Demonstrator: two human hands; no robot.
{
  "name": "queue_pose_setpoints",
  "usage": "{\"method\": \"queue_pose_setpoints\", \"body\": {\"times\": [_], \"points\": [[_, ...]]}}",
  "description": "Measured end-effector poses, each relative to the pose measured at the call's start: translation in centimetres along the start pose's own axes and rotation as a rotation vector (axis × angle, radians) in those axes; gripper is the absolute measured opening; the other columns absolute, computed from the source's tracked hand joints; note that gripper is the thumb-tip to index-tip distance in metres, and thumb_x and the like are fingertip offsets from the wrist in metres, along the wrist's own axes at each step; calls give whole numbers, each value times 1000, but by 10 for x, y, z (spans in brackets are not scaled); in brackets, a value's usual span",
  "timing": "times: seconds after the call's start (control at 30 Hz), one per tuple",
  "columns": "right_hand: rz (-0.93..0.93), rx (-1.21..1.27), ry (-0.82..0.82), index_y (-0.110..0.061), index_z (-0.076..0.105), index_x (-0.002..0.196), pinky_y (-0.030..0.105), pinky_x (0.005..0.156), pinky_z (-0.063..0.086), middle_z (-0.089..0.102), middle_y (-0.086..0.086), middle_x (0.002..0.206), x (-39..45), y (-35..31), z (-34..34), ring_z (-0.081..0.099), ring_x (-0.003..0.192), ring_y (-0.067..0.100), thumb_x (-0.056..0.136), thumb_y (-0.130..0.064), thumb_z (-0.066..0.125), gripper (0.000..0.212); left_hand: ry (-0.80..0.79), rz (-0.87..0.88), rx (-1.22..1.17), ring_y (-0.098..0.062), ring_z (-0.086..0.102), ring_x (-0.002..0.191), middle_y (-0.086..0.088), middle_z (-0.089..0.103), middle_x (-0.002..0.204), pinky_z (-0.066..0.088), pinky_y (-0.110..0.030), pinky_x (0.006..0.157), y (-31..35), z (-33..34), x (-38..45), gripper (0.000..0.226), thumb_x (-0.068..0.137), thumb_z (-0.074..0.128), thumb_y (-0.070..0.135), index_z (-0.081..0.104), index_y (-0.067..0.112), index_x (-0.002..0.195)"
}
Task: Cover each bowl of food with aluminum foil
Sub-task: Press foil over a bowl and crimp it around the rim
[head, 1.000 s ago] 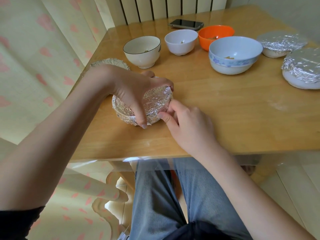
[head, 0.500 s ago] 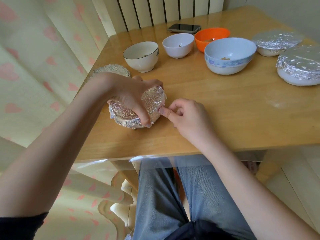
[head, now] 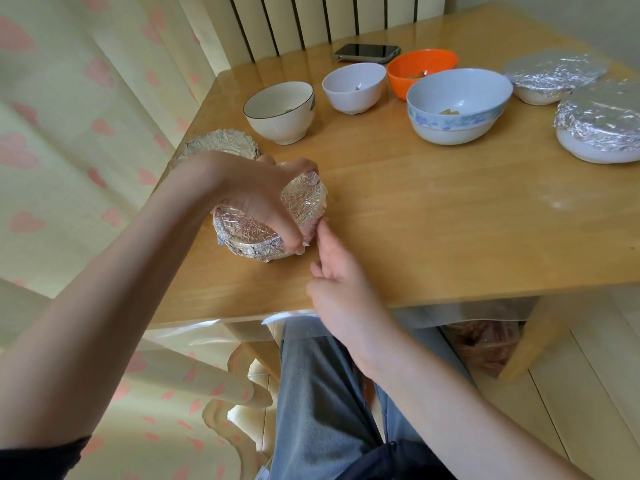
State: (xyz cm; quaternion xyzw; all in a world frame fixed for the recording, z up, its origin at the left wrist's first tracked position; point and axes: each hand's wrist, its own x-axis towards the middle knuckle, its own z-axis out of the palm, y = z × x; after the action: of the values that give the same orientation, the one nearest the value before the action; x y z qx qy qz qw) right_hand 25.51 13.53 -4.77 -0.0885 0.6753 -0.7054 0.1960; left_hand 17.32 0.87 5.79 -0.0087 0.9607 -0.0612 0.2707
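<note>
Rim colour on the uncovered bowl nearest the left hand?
White bowl has a thin dark, near-black rim line; clearest in the head view, just beyond the left hand.

Four open bowls (head: 457,105) behind wrapped bowl (head: 249,237); two covered bowls (head: 599,123) far right.

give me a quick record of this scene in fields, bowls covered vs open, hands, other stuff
surface: wooden table
bowl in work: foil-wrapped bowl near the front edge
left hand: grips the foil-wrapped bowl from above
right hand: fingers straight, fingertip at the bowl's right side
covered bowls: one at far left; two at far right
open bowls: black-rimmed bowl; white bowl; orange bowl; blue-patterned bowl
other: phone at the back edge
</note>
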Motion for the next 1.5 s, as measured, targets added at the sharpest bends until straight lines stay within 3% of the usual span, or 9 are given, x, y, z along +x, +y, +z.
{"method": "queue_pose_setpoints", "body": {"times": [0.13, 0.23, 0.3, 0.37, 0.47, 0.73, 0.9, 1.2, 1.5], "points": [[43, 144, -42, -22, 16, 151, 38, 118, 23, 22, 2, 156, 3, -4, -14, 26, 141, 12, 83, 17, 34, 81, 1, -36, 1, -37, 46, 119, -6, 29, 146, 50, -39, 70, 3, -1, 0, 118, 55, 86, 56, 7, 56, 142], [27, 140, 30, -16, 23, 150, 20, 112, 26, 27, -1, 155, 1, -7, -25, 31, 138, 5, 93, 12, 35, 65, -13, -33, 25, -33, 34, 139, -8, 23, 158, 41, -42, 96, 6, -3, -4, 131, 53, 84, 61, -3, 48, 150], [-77, -56, 114, -18, 38, 143, 16, 100, 38, 45, -2, 144, 1, -4, -25, 48, 124, 3, 93, 0, 50, 55, -34, -23, 56, -28, 10, 150, -3, -2, 165, 20, -46, 115, 2, -7, -10, 146, 46, 83, 63, -23, 51, 146], [-236, -344, 230, -22, 58, 119, 23, 87, 48, 61, -6, 119, 5, -1, -26, 59, 99, 5, 85, -13, 68, 37, -33, 3, 91, -29, -15, 148, 1, -25, 160, 4, -53, 118, -6, -10, -15, 152, 34, 82, 65, -36, 61, 129], [-385, -568, 260, -19, 57, 92, 34, 73, 49, 62, -4, 90, 18, -1, -27, 56, 79, 10, 72, -25, 81, 31, -63, 120, 105, -25, -30, 143, 12, -32, 156, 0, -60, 118, -16, -7, -13, 150, 23, 79, 68, -32, 71, 123], [-403, -438, 266, -11, 52, 71, 39, 59, 50, 63, 3, 62, 46, -7, -32, 56, 56, 17, 58, -20, 90, 41, -33, 268, 68, -22, 5, 148, 23, -6, 155, 20, -52, 117, -21, 3, -2, 128, 37, 84, 63, -6, 79, 128], [-120, -346, 67, -17, 45, 73, 28, 41, 47, 63, 5, 69, 63, -23, -44, 55, 55, 14, 51, -17, 93, 52, -19, 279, 70, -22, 8, 147, 26, -5, 153, 24, -52, 115, -22, 4, 0, 128, 30, 77, 69, -3, 79, 128], [-5, -287, -106, -14, 44, 86, 30, 51, 48, 55, 4, 73, 62, -26, -52, 51, 53, 14, 65, -18, 86, 47, 5, 276, 73, -22, 12, 147, 25, -2, 152, 24, -45, 113, -21, 5, 0, 123, 43, 88, 57, -7, 84, 115], [-128, -296, -31, -16, 44, 90, 25, 52, 50, 55, 0, 70, 50, -15, -50, 52, 48, 4, 76, -17, 79, 38, 70, 263, 51, -26, 17, 142, 19, 8, 150, 36, -51, 105, -17, 11, -1, 114, 55, 89, 40, 7, 72, 127]]}}
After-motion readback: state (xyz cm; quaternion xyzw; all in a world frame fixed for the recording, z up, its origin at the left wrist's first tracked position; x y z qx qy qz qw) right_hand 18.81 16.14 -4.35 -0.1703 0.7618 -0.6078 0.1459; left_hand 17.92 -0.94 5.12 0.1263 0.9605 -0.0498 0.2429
